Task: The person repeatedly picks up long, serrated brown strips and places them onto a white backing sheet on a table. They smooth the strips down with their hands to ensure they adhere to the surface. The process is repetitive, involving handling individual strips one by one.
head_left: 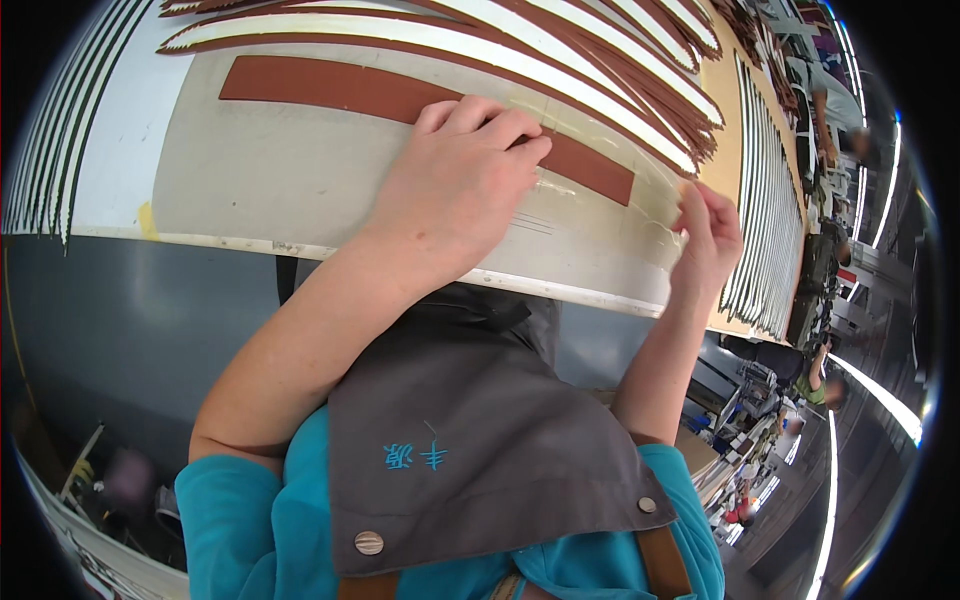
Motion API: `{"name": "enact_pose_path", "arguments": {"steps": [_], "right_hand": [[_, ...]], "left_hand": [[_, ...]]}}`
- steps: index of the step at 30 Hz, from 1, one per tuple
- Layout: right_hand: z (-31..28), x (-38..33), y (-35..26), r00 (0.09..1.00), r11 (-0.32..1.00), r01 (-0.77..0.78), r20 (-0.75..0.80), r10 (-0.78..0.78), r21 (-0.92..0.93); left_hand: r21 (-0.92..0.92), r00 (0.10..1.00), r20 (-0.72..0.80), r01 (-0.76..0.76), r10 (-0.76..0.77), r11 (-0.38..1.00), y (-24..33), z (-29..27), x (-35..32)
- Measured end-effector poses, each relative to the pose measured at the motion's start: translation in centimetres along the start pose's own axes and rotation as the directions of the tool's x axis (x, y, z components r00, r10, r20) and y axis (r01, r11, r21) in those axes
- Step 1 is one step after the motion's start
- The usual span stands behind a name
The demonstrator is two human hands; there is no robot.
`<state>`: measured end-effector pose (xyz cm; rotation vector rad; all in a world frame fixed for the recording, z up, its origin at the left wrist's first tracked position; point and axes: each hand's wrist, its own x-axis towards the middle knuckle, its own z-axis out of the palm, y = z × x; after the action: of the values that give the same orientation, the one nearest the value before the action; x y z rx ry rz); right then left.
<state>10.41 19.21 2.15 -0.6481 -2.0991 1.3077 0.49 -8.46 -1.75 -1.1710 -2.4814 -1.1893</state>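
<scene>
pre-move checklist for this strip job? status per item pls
1. Left hand pressing flat on the brown strip: ok.
2. Strip lies flat on the grey work board: ok where visible; the part under the hand is hidden.
3. Right hand grip on the clear film edge: fingers pinched there, but what they hold cannot tell.
4. Film free of wrinkles over the strip: cannot tell, glare.
5. Strip apart from the pile of cut strips behind: ok.
</scene>
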Motion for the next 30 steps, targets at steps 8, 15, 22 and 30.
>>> {"name": "enact_pose_path", "arguments": {"steps": [8,15,22,30], "right_hand": [[-12.6,-1.0,7.5,0.969,0.882,-0.098,-0.246,-0.020,-0.460],[-2.0,-3.7,0.1,0.962,0.861,0.262,0.190,-0.197,-0.436],[2.3,-5.7,-2.1,0.735,0.633,0.615,0.632,-0.245,-0.470],[-0.3,-4.7,-1.8,0.717,0.518,0.657,0.665,-0.207,-0.547]], "left_hand": [[0.032,0.999,0.044,0.000,-0.002,0.999,-0.2,-0.2,0.0],[0.088,0.996,0.094,-0.017,0.008,0.996,-0.2,-0.5,0.4],[0.120,0.982,0.185,0.015,-0.037,0.993,0.7,-1.3,0.9],[0.103,0.972,0.230,0.019,-0.042,0.994,0.7,-1.8,0.5]]}}
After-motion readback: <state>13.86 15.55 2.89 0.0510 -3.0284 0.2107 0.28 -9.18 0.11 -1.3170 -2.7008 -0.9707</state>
